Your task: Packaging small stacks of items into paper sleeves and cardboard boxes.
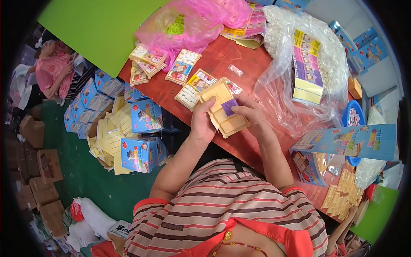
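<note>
Both my hands hold a tan plastic tray (219, 92) with moulded compartments over the red table. My left hand (202, 121) grips its left edge, thumb on top. On the right side, my right hand (251, 115) has its fingers on a purple sticker (229, 107) that lies on the tray. Just beyond the tray lie a filled tray (187, 97) of small white pieces and a small pink-and-white packet (235, 70). Another filled tray (183, 65) and a stack of trays (147, 60) with coloured cards sit farther left.
A pink plastic bag (192, 32) with green bits lies at the back. Right of it, a clear bag (282, 38) of white pieces bears a sticker sheet (307, 64). Blue printed boxes (143, 155) stand at left, a folded blue carton (346, 141) at right. Another person (53, 70) sits far left.
</note>
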Demonstrator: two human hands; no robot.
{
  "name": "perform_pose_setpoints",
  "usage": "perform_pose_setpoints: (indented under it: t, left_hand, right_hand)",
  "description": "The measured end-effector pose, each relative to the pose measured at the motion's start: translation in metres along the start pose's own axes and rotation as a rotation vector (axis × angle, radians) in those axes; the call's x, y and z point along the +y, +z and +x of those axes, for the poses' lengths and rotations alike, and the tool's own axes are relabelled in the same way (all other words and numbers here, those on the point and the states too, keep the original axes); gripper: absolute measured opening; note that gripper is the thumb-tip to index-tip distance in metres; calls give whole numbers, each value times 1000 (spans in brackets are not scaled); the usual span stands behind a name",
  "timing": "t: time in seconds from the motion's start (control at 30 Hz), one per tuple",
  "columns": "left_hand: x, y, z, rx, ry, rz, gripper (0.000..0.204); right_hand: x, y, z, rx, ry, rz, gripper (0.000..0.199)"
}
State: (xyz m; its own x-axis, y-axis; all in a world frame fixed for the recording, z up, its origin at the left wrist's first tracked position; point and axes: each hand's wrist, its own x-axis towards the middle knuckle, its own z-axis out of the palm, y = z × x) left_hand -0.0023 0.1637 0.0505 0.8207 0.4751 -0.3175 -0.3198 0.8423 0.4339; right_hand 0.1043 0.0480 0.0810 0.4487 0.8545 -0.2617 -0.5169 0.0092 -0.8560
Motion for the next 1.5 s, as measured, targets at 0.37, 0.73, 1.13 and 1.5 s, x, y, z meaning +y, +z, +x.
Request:
perform_pose_setpoints:
  t: [0.37, 0.73, 1.13, 1.5]
  left_hand:
    - [11, -7, 5, -128, 74, 409, 43]
    - [-2, -7, 0, 17, 272, 250, 38]
    - [-7, -7, -11, -56, 311, 384, 33]
    - [-27, -26, -17, -362, 85, 124, 64]
  right_hand:
    - [2, -26, -2, -43, 15, -272, 29]
    - [2, 22, -51, 212, -796, -1410, 33]
    - [22, 2, -30, 275, -938, -1350, 15]
    - [32, 0, -28, 232, -730, -918, 12]
